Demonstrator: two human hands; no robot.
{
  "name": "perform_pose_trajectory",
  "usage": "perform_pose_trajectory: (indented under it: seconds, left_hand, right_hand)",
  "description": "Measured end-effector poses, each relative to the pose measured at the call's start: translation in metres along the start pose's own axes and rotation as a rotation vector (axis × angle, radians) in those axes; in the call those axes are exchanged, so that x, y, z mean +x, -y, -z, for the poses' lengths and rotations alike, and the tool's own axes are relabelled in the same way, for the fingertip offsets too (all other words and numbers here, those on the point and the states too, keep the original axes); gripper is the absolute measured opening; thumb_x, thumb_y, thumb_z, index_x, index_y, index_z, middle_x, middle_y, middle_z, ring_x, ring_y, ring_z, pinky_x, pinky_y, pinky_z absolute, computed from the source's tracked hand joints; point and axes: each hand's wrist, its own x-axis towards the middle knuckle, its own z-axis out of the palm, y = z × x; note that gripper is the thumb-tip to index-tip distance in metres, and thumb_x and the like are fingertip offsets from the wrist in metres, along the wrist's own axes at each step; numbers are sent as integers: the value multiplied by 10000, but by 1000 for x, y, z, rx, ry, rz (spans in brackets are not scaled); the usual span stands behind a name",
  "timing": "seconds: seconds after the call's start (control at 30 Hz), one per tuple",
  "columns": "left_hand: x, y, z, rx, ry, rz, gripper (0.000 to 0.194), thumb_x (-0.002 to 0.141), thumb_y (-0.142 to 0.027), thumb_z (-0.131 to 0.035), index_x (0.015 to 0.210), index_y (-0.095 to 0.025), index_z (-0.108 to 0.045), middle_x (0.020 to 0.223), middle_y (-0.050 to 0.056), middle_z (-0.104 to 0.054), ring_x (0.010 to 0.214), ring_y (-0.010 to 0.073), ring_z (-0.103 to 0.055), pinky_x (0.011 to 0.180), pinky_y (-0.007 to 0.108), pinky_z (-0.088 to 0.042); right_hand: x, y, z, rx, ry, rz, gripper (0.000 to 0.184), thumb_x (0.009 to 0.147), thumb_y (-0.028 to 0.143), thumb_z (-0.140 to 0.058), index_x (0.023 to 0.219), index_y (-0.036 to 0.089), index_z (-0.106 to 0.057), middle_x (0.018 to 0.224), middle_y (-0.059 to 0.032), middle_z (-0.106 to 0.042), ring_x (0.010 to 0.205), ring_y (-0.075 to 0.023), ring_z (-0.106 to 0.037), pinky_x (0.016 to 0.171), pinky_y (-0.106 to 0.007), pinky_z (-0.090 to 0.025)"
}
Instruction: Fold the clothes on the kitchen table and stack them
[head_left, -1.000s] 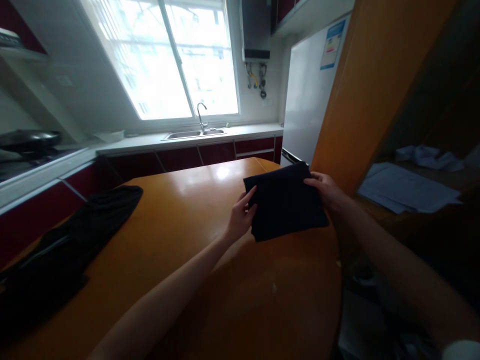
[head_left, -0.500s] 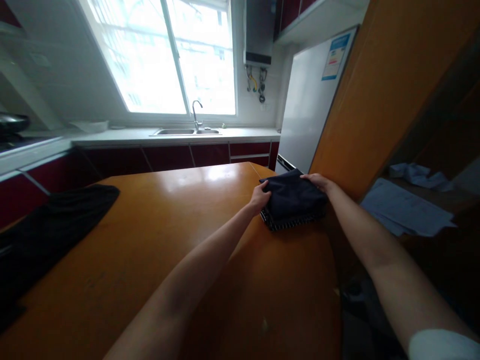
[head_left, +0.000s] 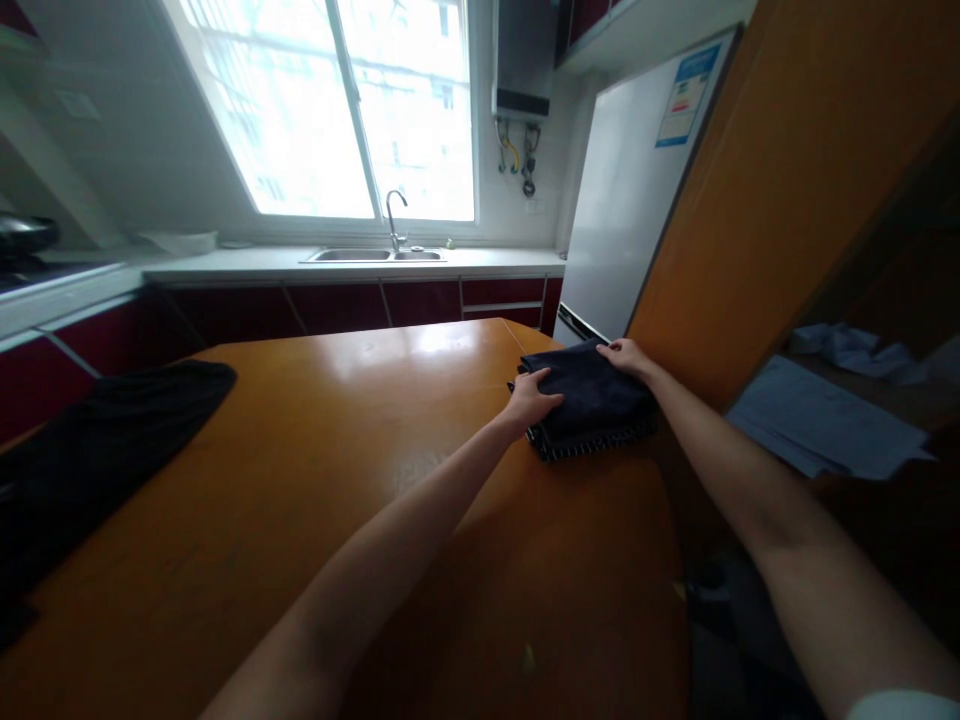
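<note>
A folded navy garment lies on top of a small pile near the right end of the wooden table. Beneath it shows a black piece of cloth with white stripes. My left hand rests on the pile's left edge, thumb and fingers spread apart over the navy cloth. At the far right corner, my right hand has its thumb and fingers closed on the edge of the navy garment. Its fingertips are partly hidden.
The wooden table stretches to the left, where a dark garment lies spread out. Right of the table, light blue cloth sits on a lower surface. A fridge and a sink counter stand beyond.
My left hand has shifted slightly right and its fingers have spread onto the navy garment's top. My right hand stays at the far corner. The view has tilted slightly.
</note>
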Motion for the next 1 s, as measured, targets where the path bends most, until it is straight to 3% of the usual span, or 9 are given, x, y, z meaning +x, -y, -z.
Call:
perform_pose_trajectory:
  seconds: [0.17,0.37,0.5,0.6,0.67,0.83,0.93,1.0]
  left_hand:
    - [1,-9,-3,154,-31,-69,796,658,-147,-812,1414,-76,-572,1586,197,-333,1459,358,-348,1238,380,-241]
    - [-6,-11,3,286,-19,-30,736,691,-192,-812,1388,-96,-594,1562,206,-360,1444,395,-358,1237,449,-227]
    - [-30,-21,-4,600,24,-342,528,894,-368,-672,1389,-196,-604,1644,127,-259,1502,377,-248,1242,500,-177]
    - [-54,-21,-17,783,162,-494,469,986,-449,-535,1403,-242,-590,1597,112,-382,1510,362,-235,1232,591,-99]
    - [-68,-15,-24,861,198,-529,506,1009,-436,-497,1461,-211,-529,1571,133,-423,1504,369,-253,1219,620,-112]
    - [-91,3,-32,984,157,-593,545,1016,-363,-486,1535,-207,-426,1634,113,-324,1526,363,-202,1222,580,-176]
    - [-98,5,-33,1017,129,-601,551,1013,-343,-493,1545,-227,-409,1647,95,-302,1538,357,-164,1229,571,-175]
    - [-101,3,-32,1016,106,-607,540,1015,-335,-488,1542,-244,-411,1650,89,-295,1542,354,-154,1230,576,-175]
  right_hand:
    - [6,1,-2,-72,-21,68,395,893,374,-699,1169,94,-672,1122,-159,-734,989,-219,-698,860,-281,-546]
    - [9,-7,-8,-219,-37,105,350,900,334,-678,1123,66,-702,1122,-209,-726,1052,-294,-692,940,-365,-519]
    - [8,-6,-16,-340,-22,266,491,957,377,-587,1390,144,-583,1432,-185,-575,1347,-298,-515,1136,-380,-363]
    - [10,-5,-26,-442,83,378,531,1013,410,-475,1482,162,-504,1583,-148,-420,1462,-266,-377,1203,-348,-256]
    - [12,-7,-33,-466,134,362,535,1028,433,-430,1480,158,-512,1608,-144,-382,1479,-267,-353,1210,-353,-242]
    - [19,-15,-39,-515,194,299,582,1049,476,-338,1521,157,-459,1627,-160,-339,1492,-276,-334,1214,-409,-239]
    - [19,-12,-35,-545,196,282,582,1043,493,-351,1518,176,-462,1612,-166,-366,1490,-283,-337,1211,-448,-239]
    - [13,-2,-34,-565,155,278,600,1039,503,-352,1532,172,-435,1632,-182,-316,1517,-313,-265,1217,-527,-185]
